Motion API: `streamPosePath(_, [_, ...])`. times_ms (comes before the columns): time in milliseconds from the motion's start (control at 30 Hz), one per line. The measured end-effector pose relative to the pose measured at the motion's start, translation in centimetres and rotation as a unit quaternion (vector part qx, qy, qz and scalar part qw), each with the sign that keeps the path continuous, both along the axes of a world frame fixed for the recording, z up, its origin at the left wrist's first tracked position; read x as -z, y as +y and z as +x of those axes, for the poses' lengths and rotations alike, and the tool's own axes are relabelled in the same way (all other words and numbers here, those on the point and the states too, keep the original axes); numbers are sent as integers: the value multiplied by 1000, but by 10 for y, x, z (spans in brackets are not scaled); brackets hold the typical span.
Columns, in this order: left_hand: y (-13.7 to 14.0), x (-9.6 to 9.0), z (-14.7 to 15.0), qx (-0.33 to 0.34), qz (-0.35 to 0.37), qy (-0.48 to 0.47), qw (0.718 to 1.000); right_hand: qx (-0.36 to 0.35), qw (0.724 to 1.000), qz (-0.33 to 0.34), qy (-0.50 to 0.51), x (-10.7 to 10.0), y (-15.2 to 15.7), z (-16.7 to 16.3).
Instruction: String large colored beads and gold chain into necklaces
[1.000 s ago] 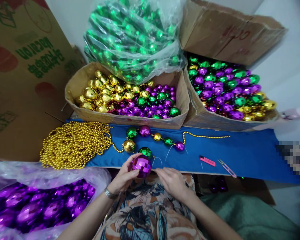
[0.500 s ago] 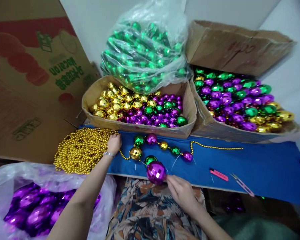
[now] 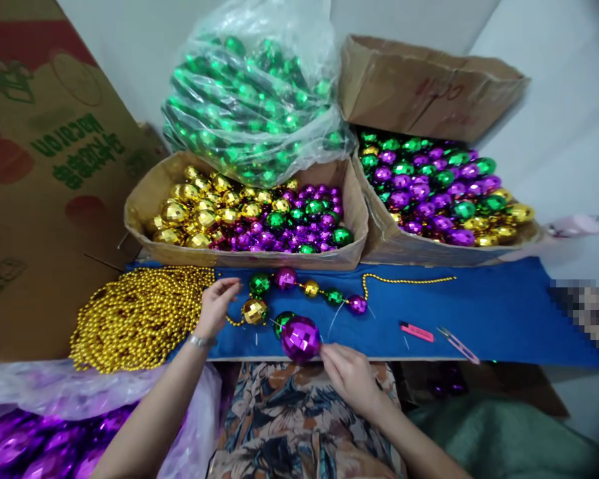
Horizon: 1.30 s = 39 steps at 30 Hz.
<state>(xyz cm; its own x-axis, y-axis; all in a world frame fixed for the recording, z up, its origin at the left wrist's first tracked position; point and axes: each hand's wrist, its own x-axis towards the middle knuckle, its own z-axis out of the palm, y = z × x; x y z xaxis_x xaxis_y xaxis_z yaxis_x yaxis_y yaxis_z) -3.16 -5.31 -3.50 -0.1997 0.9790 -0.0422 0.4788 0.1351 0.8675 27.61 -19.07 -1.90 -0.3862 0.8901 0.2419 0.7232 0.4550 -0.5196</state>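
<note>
My left hand (image 3: 219, 305) is over the right edge of a heap of gold bead chain (image 3: 140, 319), with thumb and fingers pinched together. Whatever is between those fingertips is too small to make out. At the table's front edge, my right hand (image 3: 352, 376) pinches the right side of a large faceted purple ball (image 3: 300, 338). A green ball (image 3: 282, 324) sits partly hidden behind it, and thin white string runs from there toward a gold ball (image 3: 254, 311). Beyond, a strand of green, purple (image 3: 285, 278) and gold balls curves across the blue cloth (image 3: 499, 306).
Behind stand a carton (image 3: 244, 261) of gold, purple and green balls and another carton (image 3: 429, 243) of mixed balls. A clear bag (image 3: 259, 106) of green balls rests on the first. A pink cutter (image 3: 416, 331) and thread snips (image 3: 458, 345) lie right. Purple balls (image 3: 40, 439) fill a bag lower left.
My left hand has come away from the gold bead heap, slightly toward the ball strand. My right hand stays at the purple ball. The view has shifted to the right.
</note>
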Motion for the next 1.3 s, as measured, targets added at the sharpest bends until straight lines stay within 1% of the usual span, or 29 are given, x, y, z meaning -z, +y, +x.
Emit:
streamPosePath(33, [-13, -4, 10, 3, -13, -90, 996, 2, 1000, -3, 2, -1, 1, -1])
streamPosePath(67, [-26, -8, 20, 2, -35, -216, 976, 3, 1000, -4, 1, -2, 1, -1])
streamPosePath(100, [-37, -12, 29, 1, -61, -335, 940, 4, 1000, -2, -1, -3, 2, -2])
streamPosePath(133, [-46, -17, 38, -3, -87, -437, 895, 5, 1000, 3, -6, -4, 3, -3])
streamPosePath(167, [-53, -21, 45, -6, -108, -506, 855, 6, 1000, 9, -12, -5, 3, -4])
streamPosePath(200, [-58, -25, 50, -8, -124, -539, 833, 7, 1000, 15, -16, -6, 4, -4])
streamPosePath(267, [-64, -31, 58, -7, -143, -560, 816, 10, 999, 23, -21, -7, 3, -4])
streamPosePath(367, [-66, -34, 65, 2, -163, -574, 802, 14, 999, 27, -21, -8, 1, -3])
streamPosePath(467, [-68, -33, 70, 6, -172, -588, 790, 14, 999, 34, -25, -8, -1, -2])
streamPosePath(600, [-72, -31, 76, 4, -175, -598, 782, 10, 999, 33, -30, -8, -2, -1])
streamPosePath(700, [-74, -31, 78, 2, -174, -594, 785, 12, 999, 27, -34, -8, -2, 0])
streamPosePath(767, [-75, -32, 80, 3, -171, -580, 797, 14, 999, 29, -39, -7, -2, 1])
streamPosePath(833, [-76, -33, 84, 7, -153, -547, 823, 18, 998, 42, -46, -4, -3, 1])
streamPosePath(933, [-79, -32, 93, 28, -112, -473, 873, 36, 997, 51, -44, 7, -3, 3])
streamPosePath(1033, [-79, -26, 106, 67, -71, -380, 920, 80, 996, 10, -25, 27, 0, 8])
streamPosePath(1100, [-78, -20, 116, 104, -27, -308, 945, 105, 994, -18, -27, 42, 4, 16])
streamPosePath(1133, [-76, -18, 121, 125, -2, -276, 953, 112, 993, -24, -34, 49, 6, 20])
streamPosePath(1200, [-73, -18, 128, 160, 47, -226, 960, 119, 991, -26, -46, 57, 9, 29])
streamPosePath(1233, [-72, -21, 130, 172, 72, -204, 961, 124, 991, -23, -49, 58, 10, 33])
streamPosePath(1300, [-71, -31, 132, 191, 123, -159, 961, 141, 989, -13, -49, 52, 11, 38])
